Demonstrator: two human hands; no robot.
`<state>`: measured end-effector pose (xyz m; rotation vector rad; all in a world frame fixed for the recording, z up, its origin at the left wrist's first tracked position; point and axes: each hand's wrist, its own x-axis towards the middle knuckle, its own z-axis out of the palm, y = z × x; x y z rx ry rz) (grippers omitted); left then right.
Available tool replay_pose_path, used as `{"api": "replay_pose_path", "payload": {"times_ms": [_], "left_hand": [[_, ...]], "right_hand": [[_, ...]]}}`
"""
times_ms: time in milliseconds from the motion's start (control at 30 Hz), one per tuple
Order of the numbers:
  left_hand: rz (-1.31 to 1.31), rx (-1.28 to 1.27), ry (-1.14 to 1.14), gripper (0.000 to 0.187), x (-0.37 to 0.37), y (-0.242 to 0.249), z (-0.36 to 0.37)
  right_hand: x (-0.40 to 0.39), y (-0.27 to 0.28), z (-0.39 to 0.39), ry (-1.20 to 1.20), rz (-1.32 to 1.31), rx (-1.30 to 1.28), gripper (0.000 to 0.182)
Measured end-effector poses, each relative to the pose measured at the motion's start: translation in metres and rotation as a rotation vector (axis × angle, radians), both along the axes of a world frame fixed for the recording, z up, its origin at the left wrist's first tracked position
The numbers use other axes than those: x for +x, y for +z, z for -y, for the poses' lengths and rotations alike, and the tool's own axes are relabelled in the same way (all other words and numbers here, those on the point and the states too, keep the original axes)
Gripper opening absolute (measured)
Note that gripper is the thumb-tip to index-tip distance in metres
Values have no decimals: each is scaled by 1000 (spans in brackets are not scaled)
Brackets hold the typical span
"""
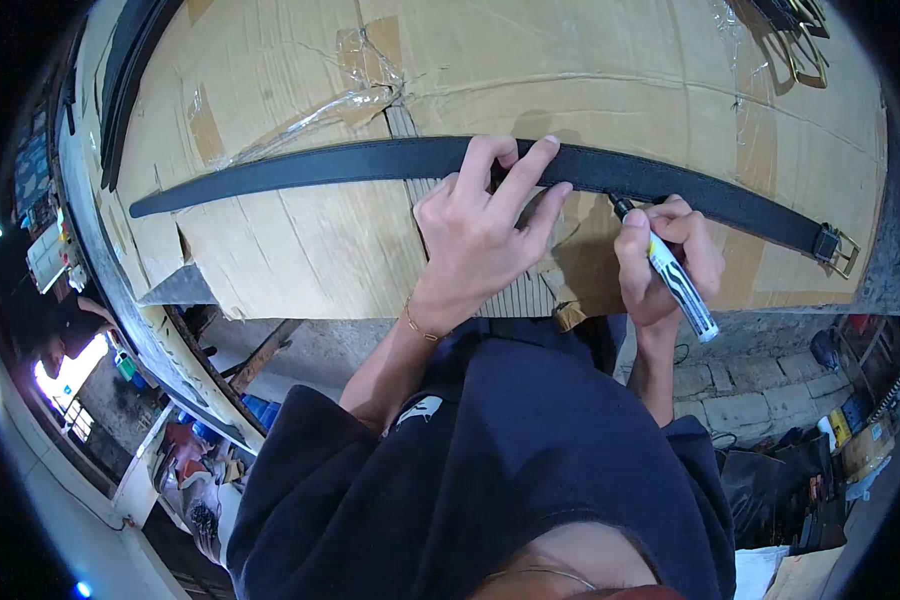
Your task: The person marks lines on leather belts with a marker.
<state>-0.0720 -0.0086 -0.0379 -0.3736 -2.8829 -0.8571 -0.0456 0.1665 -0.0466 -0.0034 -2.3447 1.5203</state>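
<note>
A dark leather belt (360, 162) lies stretched across the cardboard, its brass-coloured buckle (844, 254) at the right end and its tapered tip at the left. My left hand (485, 215) rests on the middle of the belt with fingers spread, the fingertips on the strap and the thumb by its lower edge. In my right hand (670, 255) is a marker pen (682, 287) with a white, yellow and black barrel. Its black tip points up at the belt's lower edge, just right of my left hand; whether it touches cannot be told.
Cardboard (300, 250) with tape patches covers the table. More dark belts (130, 90) hang at the upper left, and others with brass buckles (808, 60) lie at the upper right. Cluttered goods (795, 480) stand on the floor at right.
</note>
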Motion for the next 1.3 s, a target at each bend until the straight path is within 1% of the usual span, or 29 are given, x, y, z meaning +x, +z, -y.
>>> {"api": "replay_pose_path", "payload": {"times_ms": [133,167,233,300,500,567,600,800,867,900,933,1000,1133,1233,1300], "left_hand": [[-22,12,-14,40,-1,-1,1],[-23,36,-10,42,-1,-2,0],[-21,60,-4,43,-1,-2,0],[-17,29,-2,39,-1,1,0],[-27,13,-11,39,-1,0,0],[-42,34,-7,40,0,-2,0],[-58,57,-5,42,0,-3,0],[-85,70,-6,43,-1,-7,0],[-78,68,-1,43,-1,-5,-1],[-72,64,4,43,-1,-4,-1],[-72,63,4,43,0,-4,-1],[-77,66,-2,43,-1,-5,0],[-76,62,-8,43,0,-5,0],[-86,64,-6,43,-1,-6,0],[-72,60,-2,43,-1,-5,0]], "right_hand": [[0,-1,0,13,-22,-39,20],[-2,-1,0,45,-78,-1,20],[-3,-2,1,51,-70,-16,20],[-3,-2,2,64,-56,-34,20],[-3,0,3,67,-25,33,19],[0,-3,-1,30,-10,-117,18],[3,0,-3,2,66,-135,17],[-2,-3,-1,52,21,-126,18],[-4,-5,1,87,-47,-24,18],[-4,-2,2,76,-26,-12,19],[-2,-1,2,76,-26,-13,19],[0,1,1,42,55,-100,19],[1,-2,-3,33,50,-120,19],[-3,-4,1,41,-9,-133,19],[-5,-1,3,64,-4,-12,19]]}}
